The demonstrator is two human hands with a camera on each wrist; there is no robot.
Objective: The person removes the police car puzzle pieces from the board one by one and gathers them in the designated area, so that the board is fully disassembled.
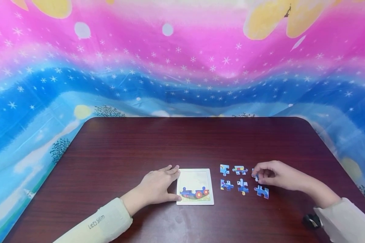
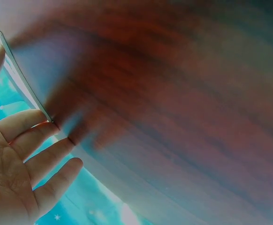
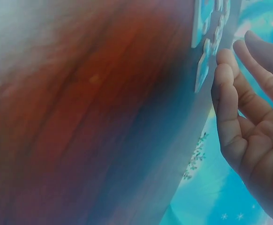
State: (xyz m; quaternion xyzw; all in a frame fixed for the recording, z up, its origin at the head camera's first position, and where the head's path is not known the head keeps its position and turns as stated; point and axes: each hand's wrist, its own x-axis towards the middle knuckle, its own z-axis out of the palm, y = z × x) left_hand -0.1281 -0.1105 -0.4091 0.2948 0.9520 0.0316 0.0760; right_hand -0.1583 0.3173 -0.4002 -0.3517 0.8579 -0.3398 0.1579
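A square white puzzle tray (image 1: 212, 192) lies on the table, its lower part filled with joined pieces that show a blue and red picture (image 1: 197, 194). At its left edge my left hand (image 1: 156, 185) rests with fingers spread, thumb by the lower corner and forefinger by the upper corner. My right hand (image 1: 275, 173) bends over a blue jigsaw piece (image 1: 255, 176), partly hidden by its fingers. In the right wrist view, the hand (image 3: 254, 117) has bent fingers, and a gap shows between thumb and forefinger. A piece (image 3: 202, 70) lies close beside the fingertips.
More loose jigsaw pieces lie in two rows right of the tray, among them a light blue one (image 1: 224, 170) and a blue one (image 1: 262, 191). The dark wood table (image 1: 140, 141) ends at a patterned cloth (image 1: 182, 67). A black object (image 1: 312, 221) sits by the right sleeve.
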